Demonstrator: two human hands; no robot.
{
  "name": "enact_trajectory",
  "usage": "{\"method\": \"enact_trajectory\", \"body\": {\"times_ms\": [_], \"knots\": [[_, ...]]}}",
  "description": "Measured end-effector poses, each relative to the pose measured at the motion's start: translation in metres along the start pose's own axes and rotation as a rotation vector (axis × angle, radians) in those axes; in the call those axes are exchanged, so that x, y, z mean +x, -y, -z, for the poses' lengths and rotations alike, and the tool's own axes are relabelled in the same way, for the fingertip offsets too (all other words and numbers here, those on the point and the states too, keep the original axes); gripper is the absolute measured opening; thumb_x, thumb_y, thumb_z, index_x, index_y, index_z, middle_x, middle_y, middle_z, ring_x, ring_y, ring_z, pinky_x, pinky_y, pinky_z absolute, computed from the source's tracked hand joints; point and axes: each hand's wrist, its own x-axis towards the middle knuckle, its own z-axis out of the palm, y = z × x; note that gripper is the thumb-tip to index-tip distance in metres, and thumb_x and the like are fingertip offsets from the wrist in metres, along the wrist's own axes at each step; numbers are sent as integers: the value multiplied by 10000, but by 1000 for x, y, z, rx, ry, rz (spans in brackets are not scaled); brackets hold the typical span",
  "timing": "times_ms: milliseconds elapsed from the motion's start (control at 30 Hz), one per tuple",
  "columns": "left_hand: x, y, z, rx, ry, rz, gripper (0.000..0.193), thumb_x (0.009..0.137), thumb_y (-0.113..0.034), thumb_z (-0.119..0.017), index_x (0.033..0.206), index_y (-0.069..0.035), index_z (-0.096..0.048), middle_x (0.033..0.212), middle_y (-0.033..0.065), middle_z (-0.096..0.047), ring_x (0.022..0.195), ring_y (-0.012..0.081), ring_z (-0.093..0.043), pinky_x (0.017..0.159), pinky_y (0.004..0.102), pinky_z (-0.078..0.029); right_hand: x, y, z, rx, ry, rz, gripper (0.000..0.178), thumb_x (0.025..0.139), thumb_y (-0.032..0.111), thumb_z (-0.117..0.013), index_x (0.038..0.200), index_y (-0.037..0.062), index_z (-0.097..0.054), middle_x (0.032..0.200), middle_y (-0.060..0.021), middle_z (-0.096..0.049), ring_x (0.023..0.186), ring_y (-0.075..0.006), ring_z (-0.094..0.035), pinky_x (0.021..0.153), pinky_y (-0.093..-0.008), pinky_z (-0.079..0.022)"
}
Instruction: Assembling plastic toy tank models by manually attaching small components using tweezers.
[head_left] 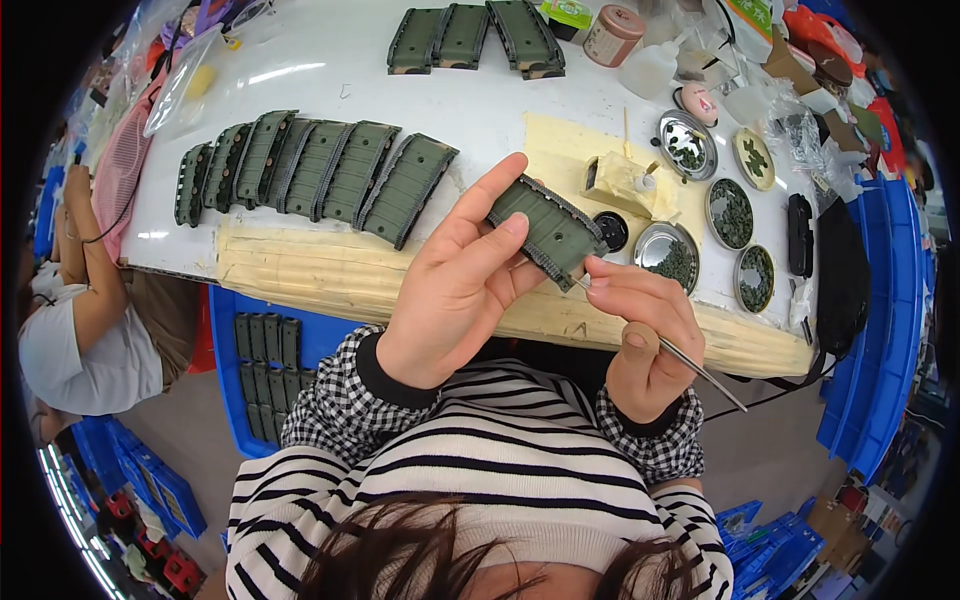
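A curved dark green panel with ribbed, toothed long edges (548, 228) is gripped in my left hand (462, 270), thumb laid across its face and index finger stretched along its far end. My right hand (648, 325) pinches a thin metal rod-shaped tool (702, 372). The tool's tip meets the panel's near right corner; what it touches there is too small to make out. A finger cot covers one fingertip of that hand. Just beyond the panel sit a small black round cap (610, 231) and a round metal dish of small dark green pieces (667, 256).
Similar green panels (340, 168) stand in a row at left; others (476, 40) lie at the far edge. More dishes of small parts (730, 213) and a tape-wrapped block holding a bottle (632, 187) are at right. A blue crate (240, 380) is below the table; a person (95, 330) sits left.
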Motion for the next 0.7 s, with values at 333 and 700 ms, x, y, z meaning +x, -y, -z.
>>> {"method": "enact_trajectory", "body": {"times_ms": [333,700], "knots": [[0,3,-3,29,-8,-73,500,1016,-80,-371,1497,-62,-237,1445,144,-375,1313,323,-446,1053,400,-449,2,8,0,-126,57,60,260,842,80,-666,1083,-17,-653,1095,-190,-634,1056,-320,-642,876,-361,-536],[-1,2,-5,43,22,-83,519,1018,-89,-372,1509,-72,-204,1463,148,-350,1320,315,-437,1032,401,-475,1,10,2,-113,75,81,303,818,92,-695,1095,-18,-643,1081,-173,-625,1079,-333,-633,884,-381,-536]]}}
